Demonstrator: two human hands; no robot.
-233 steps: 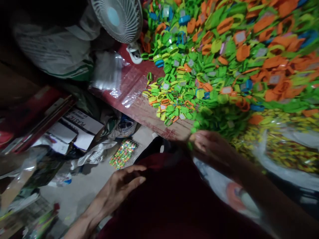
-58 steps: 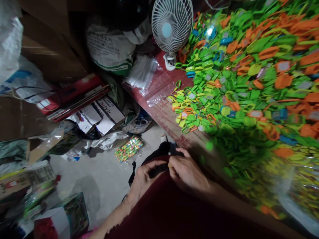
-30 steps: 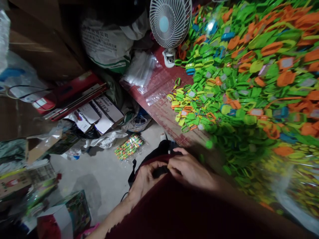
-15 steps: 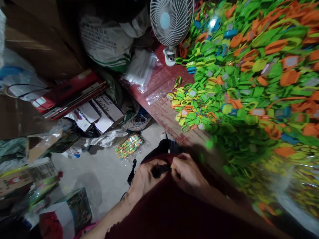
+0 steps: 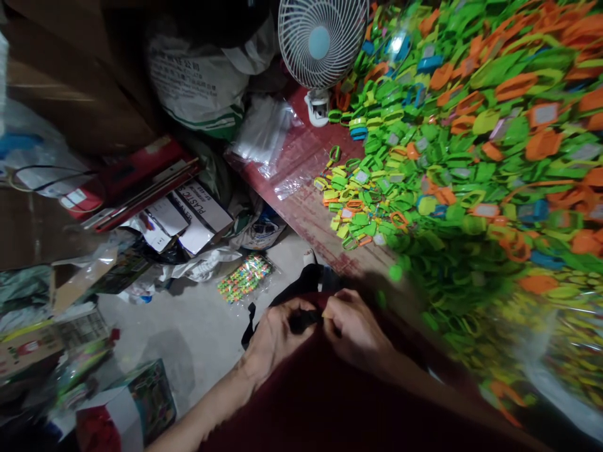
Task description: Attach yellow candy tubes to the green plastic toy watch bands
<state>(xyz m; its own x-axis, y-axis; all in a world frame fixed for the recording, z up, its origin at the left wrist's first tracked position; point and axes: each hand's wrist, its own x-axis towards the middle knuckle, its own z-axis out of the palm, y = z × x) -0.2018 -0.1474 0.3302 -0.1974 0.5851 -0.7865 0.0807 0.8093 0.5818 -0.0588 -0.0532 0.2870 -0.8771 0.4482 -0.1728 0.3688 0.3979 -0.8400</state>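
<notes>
My left hand (image 5: 277, 329) is in front of the dark red shirt (image 5: 320, 395), its thumb and fingers curled round a small black piece (image 5: 303, 321). What that piece is stays too dark to tell. Close beside it, my right hand (image 5: 355, 326) is closed in a pinch at the piece's right end. A tiny yellowish bit shows at the right fingertips, too small to name. Right of the hands spreads a big heap of green, orange, yellow and blue plastic wristbands (image 5: 452, 169), some with pale faces like watches.
A white fan (image 5: 325, 44) is at the heap's far edge on a worn red tabletop (image 5: 301, 220). Clear plastic bags (image 5: 264, 129) lie there. On the grey floor (image 5: 202, 345) are a bag of small colourful pieces (image 5: 245, 276), boxes and wrappings. A large white sack (image 5: 198, 81) stands behind.
The fan's head has turned a little, and the whole view has shifted slightly. Both hands keep nearly the same pose at the black piece.
</notes>
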